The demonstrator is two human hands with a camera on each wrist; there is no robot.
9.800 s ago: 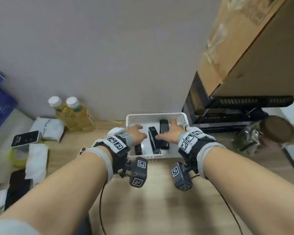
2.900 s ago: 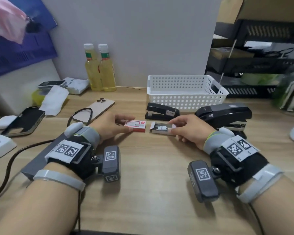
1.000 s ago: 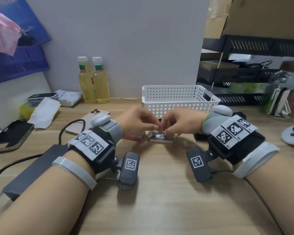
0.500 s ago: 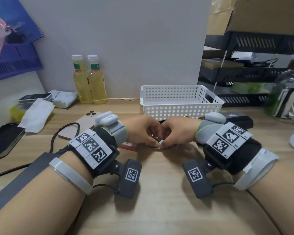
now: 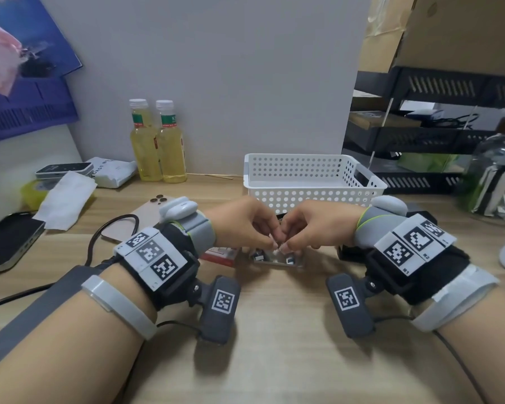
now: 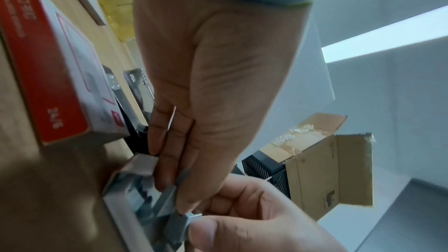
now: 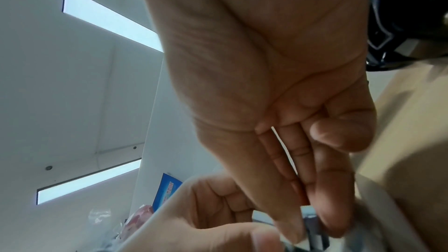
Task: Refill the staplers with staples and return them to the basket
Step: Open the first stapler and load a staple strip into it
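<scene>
Both hands meet at the middle of the desk and pinch one grey strip of staples (image 6: 169,202) between them. My left hand (image 5: 270,243) holds it from the left and my right hand (image 5: 287,244) from the right. Just below them lies the open staple tray (image 5: 274,258), with its red sleeve (image 5: 219,255) to its left. A large black stapler (image 5: 420,212) sits behind my right wrist, mostly hidden. A smaller black stapler (image 6: 138,127) lies beyond the tray. The white basket (image 5: 312,182) stands behind the hands, with nothing showing inside.
Two bottles of yellow liquid (image 5: 158,141) stand by the wall at the back left. A phone (image 5: 146,211), a cable and a grey slab (image 5: 41,310) lie to the left. Black shelving (image 5: 420,141) and a glass jar (image 5: 496,176) stand to the right.
The staplers have left the basket for the desk and the staple tray has come out of its sleeve. Over the last second both hands stay pinched together above the tray.
</scene>
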